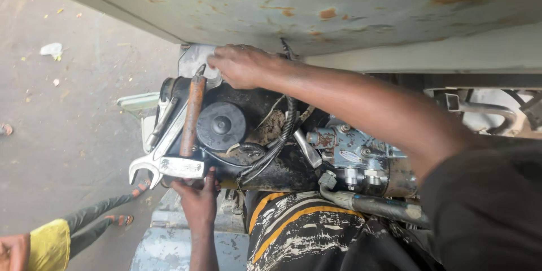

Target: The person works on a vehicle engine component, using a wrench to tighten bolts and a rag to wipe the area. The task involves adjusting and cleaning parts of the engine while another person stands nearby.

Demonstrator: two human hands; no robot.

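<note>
The right hand [240, 65] is laid on a metal bracket [195, 59] above the engine block [254, 135], fingers curled over its edge. The left hand [197, 197] is pressed under the block, fingertips touching a metal plate [180, 167]. Two spanners [155, 152] and one rusty-handled tool [192, 116] are seen lying beside one round black cap [221, 126].

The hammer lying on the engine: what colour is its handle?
Rusty orange-brown handle, clearest in the head view.

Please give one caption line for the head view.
One hand reaches over a greasy engine, beside a hammer and wrench.
</note>
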